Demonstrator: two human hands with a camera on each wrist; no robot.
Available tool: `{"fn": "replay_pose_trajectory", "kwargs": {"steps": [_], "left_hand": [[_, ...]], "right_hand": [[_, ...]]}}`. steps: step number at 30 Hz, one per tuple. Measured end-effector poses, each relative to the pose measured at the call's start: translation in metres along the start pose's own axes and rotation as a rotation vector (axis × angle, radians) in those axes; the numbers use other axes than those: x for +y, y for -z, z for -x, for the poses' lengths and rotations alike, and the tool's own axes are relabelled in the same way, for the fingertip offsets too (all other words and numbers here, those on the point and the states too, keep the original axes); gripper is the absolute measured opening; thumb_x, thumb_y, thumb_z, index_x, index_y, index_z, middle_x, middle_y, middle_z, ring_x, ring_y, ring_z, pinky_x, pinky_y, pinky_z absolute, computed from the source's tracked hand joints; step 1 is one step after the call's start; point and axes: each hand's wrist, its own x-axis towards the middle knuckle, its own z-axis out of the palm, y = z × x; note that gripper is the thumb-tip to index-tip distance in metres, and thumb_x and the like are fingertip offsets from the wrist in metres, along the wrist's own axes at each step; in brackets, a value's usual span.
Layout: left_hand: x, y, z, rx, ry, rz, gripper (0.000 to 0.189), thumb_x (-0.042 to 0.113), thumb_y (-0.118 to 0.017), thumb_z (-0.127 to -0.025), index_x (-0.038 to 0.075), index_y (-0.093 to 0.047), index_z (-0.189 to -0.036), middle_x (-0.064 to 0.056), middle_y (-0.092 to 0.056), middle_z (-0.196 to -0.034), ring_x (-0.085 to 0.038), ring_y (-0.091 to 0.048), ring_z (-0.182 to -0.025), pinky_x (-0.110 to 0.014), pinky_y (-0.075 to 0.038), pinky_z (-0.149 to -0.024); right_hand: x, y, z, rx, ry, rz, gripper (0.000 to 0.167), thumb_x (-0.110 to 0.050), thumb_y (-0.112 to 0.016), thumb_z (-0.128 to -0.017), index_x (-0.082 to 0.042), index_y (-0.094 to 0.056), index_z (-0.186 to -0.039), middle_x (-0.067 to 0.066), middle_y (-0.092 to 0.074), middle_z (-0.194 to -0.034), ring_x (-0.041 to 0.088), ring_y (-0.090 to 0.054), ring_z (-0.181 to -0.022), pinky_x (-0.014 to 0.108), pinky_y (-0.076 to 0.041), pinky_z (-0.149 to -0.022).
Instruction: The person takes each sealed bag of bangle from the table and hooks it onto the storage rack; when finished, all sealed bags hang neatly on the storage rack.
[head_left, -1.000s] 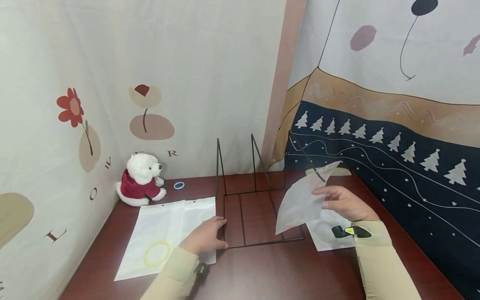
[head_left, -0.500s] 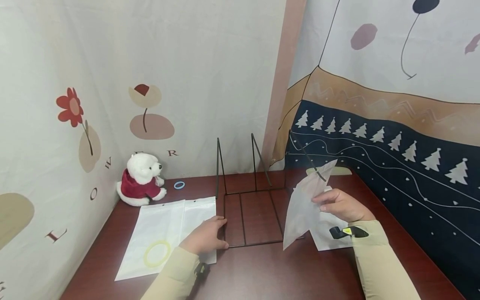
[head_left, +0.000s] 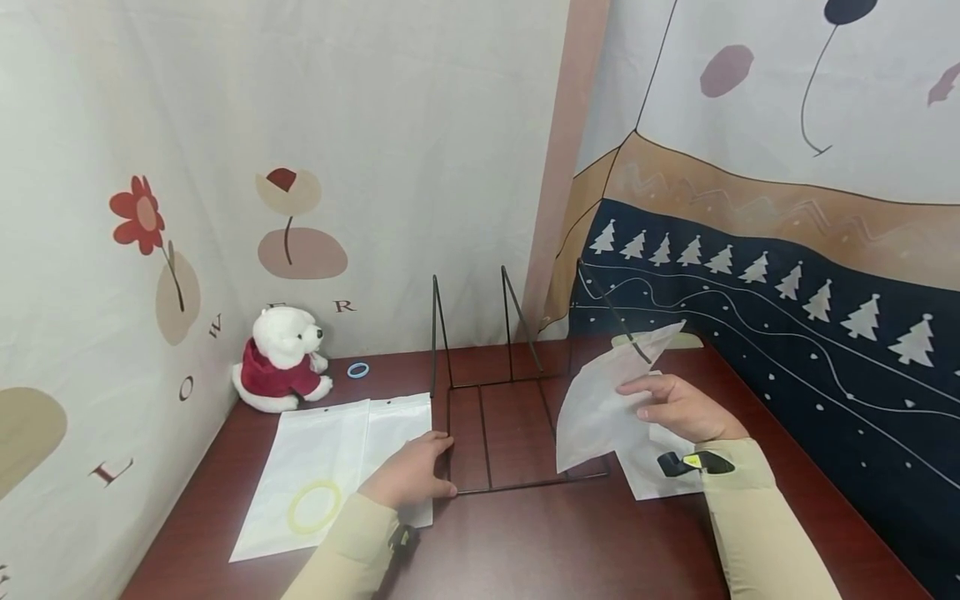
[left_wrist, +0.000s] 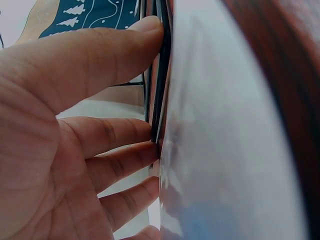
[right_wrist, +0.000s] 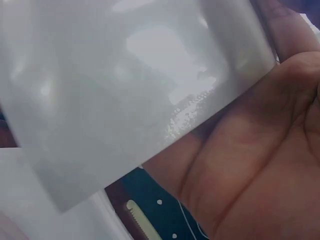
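My left hand [head_left: 408, 473] rests against the left side of a black wire rack [head_left: 486, 442], thumb low at its front corner. In the left wrist view the thumb and straight fingertips touch the dark wire [left_wrist: 161, 60]. My right hand [head_left: 688, 408] pinches a translucent frosted plastic bag [head_left: 603, 408] at its right side, beside the rack's right upright [head_left: 611, 307]. The end of that wire overlaps the bag's top corner. In the right wrist view the bag [right_wrist: 110, 100] spreads in front of the fingers, hiding part of them.
Left of the rack lie white zip bags [head_left: 341, 442], a pale yellow ring [head_left: 313, 507] showing in one. Behind them are a plush polar bear [head_left: 285, 358] in red and a blue ring [head_left: 358, 370]. Another white bag [head_left: 652, 475] lies under the right hand; a pale green toothed piece [head_left: 678, 341] lies behind.
The hanging bag has swung, turning narrower half a second ago and broader again now, while the right hand shifted slightly left. The left hand and rack stay still.
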Motion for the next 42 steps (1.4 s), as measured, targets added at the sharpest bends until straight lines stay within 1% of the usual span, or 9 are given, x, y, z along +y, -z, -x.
{"fn": "replay_pose_trajectory", "kwargs": {"steps": [7,9,14,17,21,27,34,38,42], "left_hand": [[0.001,0.001,0.001,-0.001,0.004,0.009,0.082,0.027,-0.09,-0.079,-0.005,-0.057,-0.146,-0.023,-0.052,-0.156,-0.046,-0.049,-0.144,-0.061,-0.042,-0.119],[0.0,0.001,0.001,0.0,0.004,0.01,0.082,0.027,-0.09,-0.079,-0.005,-0.057,-0.146,-0.024,-0.052,-0.155,-0.046,-0.049,-0.144,-0.061,-0.042,-0.119],[0.0,0.001,0.001,0.002,0.003,0.011,0.082,0.028,-0.09,-0.078,-0.005,-0.058,-0.146,-0.024,-0.051,-0.156,-0.047,-0.048,-0.144,-0.062,-0.041,-0.119],[0.0,0.001,0.001,0.003,0.003,0.013,0.082,0.028,-0.09,-0.078,-0.005,-0.058,-0.146,-0.024,-0.051,-0.156,-0.047,-0.048,-0.144,-0.062,-0.041,-0.119],[0.0,0.002,0.002,-0.001,0.002,0.011,0.082,0.028,-0.09,-0.078,-0.005,-0.058,-0.146,-0.024,-0.051,-0.156,-0.047,-0.048,-0.145,-0.062,-0.041,-0.119],[0.0,0.002,0.001,-0.005,-0.001,0.01,0.082,0.028,-0.09,-0.078,-0.005,-0.057,-0.146,-0.024,-0.051,-0.156,-0.047,-0.048,-0.145,-0.062,-0.041,-0.119],[-0.001,0.0,0.001,-0.003,-0.005,0.013,0.082,0.028,-0.089,-0.079,-0.005,-0.057,-0.147,-0.024,-0.051,-0.156,-0.047,-0.048,-0.145,-0.061,-0.041,-0.119],[-0.002,-0.001,0.0,-0.001,-0.003,0.011,0.082,0.028,-0.09,-0.079,-0.004,-0.057,-0.147,-0.024,-0.051,-0.157,-0.047,-0.048,-0.145,-0.061,-0.041,-0.119],[-0.002,0.0,0.0,0.002,0.001,0.009,0.082,0.028,-0.09,-0.079,-0.004,-0.057,-0.147,-0.023,-0.05,-0.157,-0.046,-0.048,-0.145,-0.06,-0.041,-0.12]], "right_hand": [[-0.001,-0.003,0.0,0.022,-0.056,-0.004,0.049,-0.006,-0.07,-0.096,-0.004,-0.06,-0.143,0.009,-0.042,-0.155,0.032,-0.031,-0.139,0.063,-0.041,-0.109],[-0.001,-0.004,-0.001,0.023,-0.067,-0.01,0.051,-0.006,-0.071,-0.095,-0.004,-0.059,-0.145,0.015,-0.037,-0.157,0.034,-0.03,-0.139,0.061,-0.042,-0.109],[0.003,-0.004,-0.004,-0.012,-0.058,-0.057,0.052,-0.005,-0.069,-0.096,-0.01,-0.057,-0.147,0.01,-0.046,-0.145,0.026,-0.059,-0.118,0.036,-0.057,-0.099],[0.006,-0.004,-0.007,-0.047,-0.022,-0.108,0.052,-0.002,-0.066,-0.098,-0.012,-0.055,-0.148,0.009,-0.054,-0.136,0.022,-0.069,-0.105,0.03,-0.062,-0.091],[0.007,-0.005,-0.009,-0.044,-0.011,-0.113,0.053,-0.001,-0.066,-0.099,-0.009,-0.052,-0.15,0.012,-0.062,-0.13,0.023,-0.073,-0.099,0.032,-0.064,-0.087],[0.001,-0.01,-0.009,0.065,-0.108,0.013,0.058,-0.013,-0.073,-0.098,-0.012,-0.053,-0.152,0.014,-0.069,-0.126,0.03,-0.075,-0.097,0.037,-0.065,-0.086],[-0.001,-0.013,-0.011,0.153,-0.238,0.039,0.059,-0.017,-0.074,-0.098,-0.02,-0.054,-0.154,0.016,-0.067,-0.133,0.03,-0.074,-0.103,0.037,-0.062,-0.091],[-0.002,-0.014,-0.012,0.174,-0.228,0.038,0.058,-0.015,-0.072,-0.1,-0.017,-0.053,-0.154,0.022,-0.065,-0.135,0.032,-0.075,-0.101,0.035,-0.064,-0.089],[-0.002,-0.016,-0.013,0.219,-0.208,0.089,0.056,-0.014,-0.073,-0.099,-0.015,-0.056,-0.152,0.023,-0.055,-0.149,0.03,-0.074,-0.102,0.031,-0.062,-0.091]]}}
